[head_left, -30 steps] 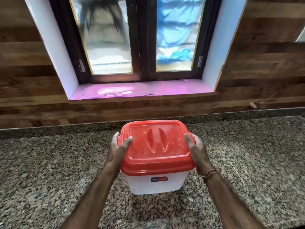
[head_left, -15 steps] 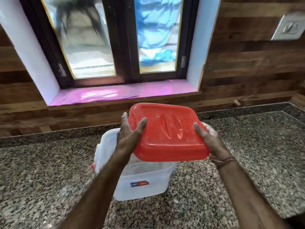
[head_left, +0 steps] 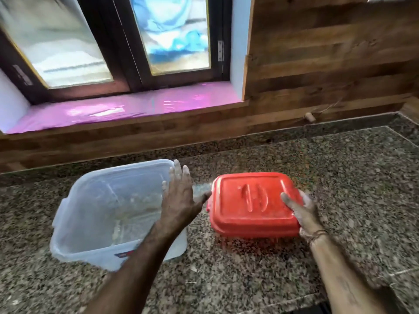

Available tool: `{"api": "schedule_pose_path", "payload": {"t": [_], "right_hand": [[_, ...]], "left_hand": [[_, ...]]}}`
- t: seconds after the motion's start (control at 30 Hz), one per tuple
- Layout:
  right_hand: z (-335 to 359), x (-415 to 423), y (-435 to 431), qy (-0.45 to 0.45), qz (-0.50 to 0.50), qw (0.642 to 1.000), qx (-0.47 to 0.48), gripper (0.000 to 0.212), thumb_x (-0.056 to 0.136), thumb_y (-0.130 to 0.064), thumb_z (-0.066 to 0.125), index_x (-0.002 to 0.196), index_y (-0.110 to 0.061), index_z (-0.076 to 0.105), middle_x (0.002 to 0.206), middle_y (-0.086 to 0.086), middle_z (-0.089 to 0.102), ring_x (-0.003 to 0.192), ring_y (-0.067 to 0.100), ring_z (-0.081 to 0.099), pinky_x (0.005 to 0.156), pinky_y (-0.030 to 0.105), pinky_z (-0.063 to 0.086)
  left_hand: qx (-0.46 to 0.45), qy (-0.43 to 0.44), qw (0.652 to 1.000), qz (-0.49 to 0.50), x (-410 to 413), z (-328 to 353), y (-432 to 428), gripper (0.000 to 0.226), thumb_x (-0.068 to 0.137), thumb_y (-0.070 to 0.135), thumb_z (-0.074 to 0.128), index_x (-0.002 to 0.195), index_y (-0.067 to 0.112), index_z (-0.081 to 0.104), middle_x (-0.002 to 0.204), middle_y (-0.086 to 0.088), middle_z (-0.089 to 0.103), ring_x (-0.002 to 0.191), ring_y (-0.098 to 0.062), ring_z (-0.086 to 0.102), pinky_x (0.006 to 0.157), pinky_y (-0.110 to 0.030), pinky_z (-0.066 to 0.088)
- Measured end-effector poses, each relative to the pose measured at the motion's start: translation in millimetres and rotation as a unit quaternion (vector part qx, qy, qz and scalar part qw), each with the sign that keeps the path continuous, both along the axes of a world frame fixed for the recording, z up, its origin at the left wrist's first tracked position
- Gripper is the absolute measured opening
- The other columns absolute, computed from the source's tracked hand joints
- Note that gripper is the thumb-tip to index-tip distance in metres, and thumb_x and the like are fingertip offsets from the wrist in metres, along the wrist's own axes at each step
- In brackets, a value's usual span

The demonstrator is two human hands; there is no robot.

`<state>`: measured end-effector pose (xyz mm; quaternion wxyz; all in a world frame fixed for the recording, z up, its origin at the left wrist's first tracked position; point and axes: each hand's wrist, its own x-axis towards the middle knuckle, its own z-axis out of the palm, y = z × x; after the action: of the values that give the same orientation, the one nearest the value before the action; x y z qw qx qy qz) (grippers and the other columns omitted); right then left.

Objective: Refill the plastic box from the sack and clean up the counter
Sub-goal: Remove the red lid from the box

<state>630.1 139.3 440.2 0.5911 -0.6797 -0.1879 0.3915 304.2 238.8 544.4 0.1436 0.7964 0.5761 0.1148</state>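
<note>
Head view. One second earlier the red plastic lid was seated on the translucent white plastic box, with a hand at each side. Half a second earlier it was lifted clear and tilted above the box. At this moment the lid lay flat, top up, to the right of the box, on or just above the speckled granite counter. Motion blur along its near edge hid whether it was fully down.

The right hand gripped the lid's right edge, thumb on top and fingers wrapped round the side. The left hand had let go: its fingers were straight and spread, holding nothing, over the box's right rim, with the thumb tip just beside the lid's left edge.

The box stood upright and uncovered at left of centre on the counter, near the wall below the pink-lined window sill. Only a thin pale residue showed at the bottom.

Judgement: the opening step was effectively finished and the box was ready for filling. The sack was not in view, so fetching it was likely next. Counter clean-up was not yet begun.
</note>
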Motion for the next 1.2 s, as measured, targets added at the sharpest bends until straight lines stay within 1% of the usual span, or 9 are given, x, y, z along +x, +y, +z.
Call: {"api": "schedule_pose_path", "payload": {"t": [0.07, 0.2, 0.37, 0.5, 0.67, 0.8, 0.93, 1.1, 1.2], "right_hand": [[-18.4, -11.1, 8.1, -0.007, 0.024, 0.999, -0.023, 0.069, 0.077, -0.027, 0.087, 0.137, -0.01, 0.057, 0.125, 0.018, 0.071, 0.107, 0.035, 0.072, 0.086, 0.045, 0.062], [-42.1, -28.2, 17.3, -0.064, 0.054, 0.993, -0.082, 0.064, 0.081, -0.024, 0.086, 0.136, -0.01, 0.055, 0.118, 0.01, 0.07, 0.099, 0.027, 0.07, 0.078, 0.033, 0.061], [-84.7, -29.8, 21.3, -0.202, 0.063, 0.963, -0.164, 0.09, 0.061, -0.073, 0.08, 0.131, -0.021, 0.057, 0.12, 0.01, 0.069, 0.107, 0.03, 0.068, 0.093, 0.045, 0.057], [-65.9, -41.0, 22.8, -0.296, 0.058, 0.931, -0.207, 0.067, 0.076, -0.036, 0.087, 0.131, -0.006, 0.062, 0.127, 0.023, 0.056, 0.118, 0.039, 0.053, 0.101, 0.042, 0.045], [-45.4, -60.0, 22.0, -0.35, 0.057, 0.904, -0.238, 0.063, 0.082, -0.039, 0.079, 0.136, -0.015, 0.057, 0.137, 0.018, 0.054, 0.125, 0.039, 0.048, 0.103, 0.049, 0.043], [2.9, -99.2, 32.7, -0.373, 0.036, 0.917, -0.135, 0.053, 0.089, -0.037, 0.072, 0.135, -0.014, 0.059, 0.135, 0.018, 0.057, 0.124, 0.037, 0.052, 0.102, 0.048, 0.044], [79.7, -162.5, 57.8, -0.353, 0.044, 0.934, 0.043, 0.033, 0.092, -0.028, 0.073, 0.12, -0.011, 0.069, 0.114, 0.014, 0.067, 0.093, 0.023, 0.065, 0.087, 0.033, 0.051], [171.7, -299.4, 78.2, -0.378, 0.102, 0.9, 0.194, 0.02, 0.093, -0.024, 0.073, 0.111, -0.014, 0.073, 0.105, 0.002, 0.07, 0.089, 0.015, 0.065, 0.075, 0.008, 0.044], [196.2, -394.4, 81.5, -0.385, 0.184, 0.876, 0.227, 0.021, 0.093, -0.029, 0.073, 0.111, -0.017, 0.072, 0.108, 0.0, 0.069, 0.086, 0.012, 0.065, 0.078, 0.02, 0.05]], "left_hand": [[-0.001, 0.004, 1.0, 0.012, 3.6, 2.9, 0.4, 0.112, 0.086, 0.08, 0.037, 0.166, 0.009, 0.004, 0.172, -0.009, -0.02, 0.16, -0.023, -0.015, 0.128, -0.053, 0.002], [0.006, 0.017, 1.0, 0.021, 5.9, 4.3, -2.6, 0.109, 0.089, 0.075, 0.046, 0.166, 0.01, 0.005, 0.173, -0.007, -0.017, 0.16, -0.02, -0.013, 0.127, -0.054, 0.002], [0.012, 0.036, 0.999, 0.028, 7.6, 4.5, -1.9, 0.104, 0.093, 0.073, 0.046, 0.166, 0.012, 0.003, 0.173, -0.005, -0.017, 0.16, -0.019, -0.013, 0.128, -0.053, 0.002], [0.015, 0.04, 0.999, 0.032, 6.8, 4.4, -2.5, 0.104, 0.093, 0.072, 0.048, 0.166, 0.013, 0.003, 0.173, -0.003, -0.015, 0.161, -0.019, -0.01, 0.127, -0.055, 0.004], [0.004, 0.028, 0.999, 0.026, 1.2, 8.8, -3.9, 0.102, 0.093, 0.073, 0.045, 0.166, 0.016, 0.002, 0.174, -0.004, -0.014, 0.16, -0.02, -0.011, 0.127, -0.055, 0.001], [-0.006, 0.006, 1.0, 0.01, -22.7, 18.6, -14.8, 0.1, 0.095, 0.072, 0.044, 0.166, 0.018, 0.001, 0.174, -0.005, -0.013, 0.16, -0.02, -0.013, 0.127, -0.054, -0.001], [0.01, -0.012, 1.0, 0.02, -82.3, 37.3, -27.3, 0.094, 0.096, 0.071, 0.04, 0.166, 0.022, 0.002, 0.174, -0.001, -0.014, 0.16, -0.017, -0.013, 0.128, -0.052, -0.003], [0.047, -0.027, 0.995, 0.084, -210.4, 63.4, -45.4, 0.089, 0.097, 0.069, 0.042, 0.166, 0.024, 0.008, 0.175, -0.001, 0.003, 0.161, -0.018, -0.003, 0.127, -0.047, -0.001], [0.08, -0.014, 0.987, 0.137, -297.4, 80.0, -58.7, 0.094, 0.092, 0.079, 0.035, 0.165, 0.022, 0.018, 0.173, -0.005, 0.014, 0.161, -0.021, 0.007, 0.126, -0.049, 0.01]]}}
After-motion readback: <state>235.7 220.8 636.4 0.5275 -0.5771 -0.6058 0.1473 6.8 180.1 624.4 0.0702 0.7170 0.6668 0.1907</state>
